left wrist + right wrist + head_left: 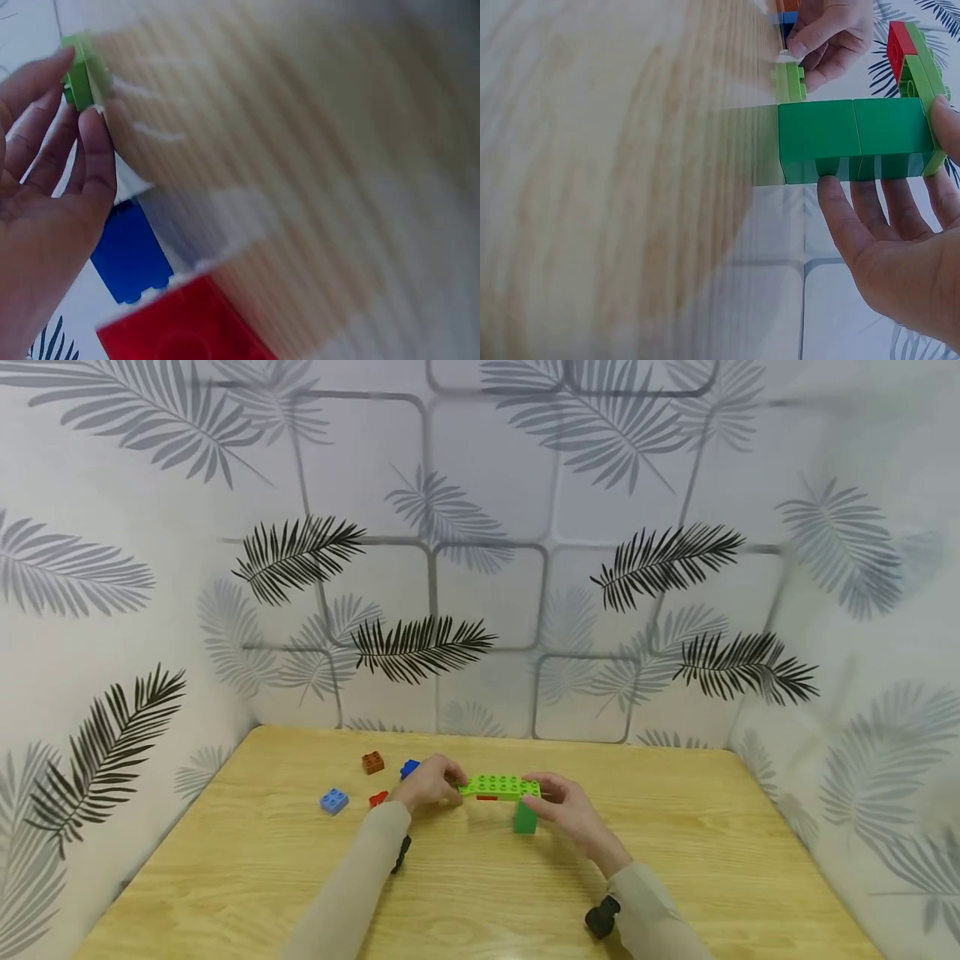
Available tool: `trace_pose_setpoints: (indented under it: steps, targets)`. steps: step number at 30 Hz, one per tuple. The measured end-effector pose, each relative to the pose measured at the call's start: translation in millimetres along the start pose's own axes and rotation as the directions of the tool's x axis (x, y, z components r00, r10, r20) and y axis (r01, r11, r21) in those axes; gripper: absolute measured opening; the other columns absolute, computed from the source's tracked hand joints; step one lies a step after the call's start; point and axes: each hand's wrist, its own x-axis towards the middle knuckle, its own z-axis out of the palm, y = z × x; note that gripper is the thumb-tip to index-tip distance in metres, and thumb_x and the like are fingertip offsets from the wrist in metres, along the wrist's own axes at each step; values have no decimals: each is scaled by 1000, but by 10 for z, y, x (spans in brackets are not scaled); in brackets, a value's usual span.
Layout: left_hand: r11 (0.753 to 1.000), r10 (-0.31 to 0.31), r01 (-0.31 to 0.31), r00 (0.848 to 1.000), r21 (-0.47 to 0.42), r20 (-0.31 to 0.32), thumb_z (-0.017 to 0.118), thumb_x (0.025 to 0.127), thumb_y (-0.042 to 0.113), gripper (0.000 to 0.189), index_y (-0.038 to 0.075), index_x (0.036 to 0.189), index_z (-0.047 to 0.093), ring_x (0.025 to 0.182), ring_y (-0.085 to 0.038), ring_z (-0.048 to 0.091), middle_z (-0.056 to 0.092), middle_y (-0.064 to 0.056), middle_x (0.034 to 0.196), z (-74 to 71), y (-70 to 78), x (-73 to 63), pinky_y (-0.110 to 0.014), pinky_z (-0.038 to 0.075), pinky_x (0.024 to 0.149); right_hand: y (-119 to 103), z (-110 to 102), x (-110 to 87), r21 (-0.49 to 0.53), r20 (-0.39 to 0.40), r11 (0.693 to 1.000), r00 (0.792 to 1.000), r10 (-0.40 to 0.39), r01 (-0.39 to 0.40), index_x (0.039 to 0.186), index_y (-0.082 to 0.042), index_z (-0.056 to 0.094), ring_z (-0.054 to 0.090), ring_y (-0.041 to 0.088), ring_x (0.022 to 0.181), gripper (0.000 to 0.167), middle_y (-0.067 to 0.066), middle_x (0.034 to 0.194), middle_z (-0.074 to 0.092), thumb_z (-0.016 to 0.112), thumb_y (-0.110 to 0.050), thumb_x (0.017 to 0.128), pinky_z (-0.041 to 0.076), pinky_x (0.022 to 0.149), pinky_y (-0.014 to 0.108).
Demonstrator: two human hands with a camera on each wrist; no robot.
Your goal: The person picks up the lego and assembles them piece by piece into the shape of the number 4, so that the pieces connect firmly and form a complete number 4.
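Toy building bricks lie before me. My right hand (573, 817) grips a stack of two dark green bricks (855, 139), its thumb on the end of the long lime-green brick (497, 788) on top. A red brick (904, 46) hangs under that long brick's far part. The stack stands upright on the table. My left hand (426, 783) pinches a small lime-green brick (78, 78) low at the table. In the right wrist view this small brick (789, 82) has its studs up and sits apart from the stack.
Left of my left hand are a dark blue brick (133, 251), a red brick (184, 322), a light blue brick (333, 801) and a brown brick (372, 762). All lie on the wooden table (480, 902). Patterned walls (487, 585) stand behind and at the sides.
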Motion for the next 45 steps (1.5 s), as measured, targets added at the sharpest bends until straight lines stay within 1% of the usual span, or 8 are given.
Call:
trace_pose_setpoints:
  steps: [6,10,15,20,24,32,38,45]
  targets:
    - [998,14,-15,1000,56,7,82,77,3,16,9,89,73,83,-16,60,68,-3,93,-34,-57,-3,-31,52,73,-25,-38,-30,7,3,1000,1000,14,-14,137,-13,57,56,26,118,49,12,136,56,69,-28,92,49,99,47]
    - [998,38,-39,999,46,13,81,76,0,17,7,88,71,79,-17,58,67,-5,90,-42,-42,-24,-31,51,68,-7,-50,-30,10,-2,1000,1000,17,-17,135,-16,58,56,26,119,46,11,137,56,70,-27,92,50,99,46]
    - [997,73,-73,997,30,8,81,77,0,24,8,96,69,86,-17,60,67,-4,97,-39,-47,-56,-33,52,75,31,-63,-37,5,3,1000,1000,11,-11,136,-14,57,57,22,114,47,12,135,56,69,-28,92,52,95,44]
    - [996,64,-66,997,-59,-38,79,78,1,31,10,106,68,99,-22,62,64,-6,112,-78,-45,-140,-38,53,84,18,-60,-45,23,20,1000,1000,6,-7,139,-12,55,59,20,112,51,14,133,57,69,-28,93,53,94,42]
    - [992,80,-84,996,-97,-48,79,80,5,35,10,112,67,103,-23,61,64,-5,116,-116,-7,-207,-40,52,88,-6,-58,-48,25,12,1000,1000,12,-12,139,-11,54,59,21,112,52,13,133,57,70,-27,92,54,93,43]
    - [987,96,-107,991,-122,-91,73,87,12,38,10,125,66,107,-21,61,62,-5,127,-149,81,-258,-39,52,89,-14,-54,-36,45,-6,998,999,42,-41,137,-13,57,59,22,114,51,14,133,58,72,-28,91,54,91,45]
    - [968,97,-120,989,-221,-114,72,88,15,37,16,124,67,116,-24,61,59,-8,135,-160,138,-308,-40,53,92,-3,-31,-14,54,6,998,999,32,-32,138,-11,56,60,22,114,52,14,132,59,72,-26,90,54,92,47]
    - [920,150,-180,982,-347,-114,72,90,15,45,11,132,60,118,-32,59,54,-11,139,-170,232,-331,-52,48,98,15,-33,10,53,11,998,1000,18,-19,137,-11,57,60,22,114,51,14,131,60,73,-26,90,54,92,47]
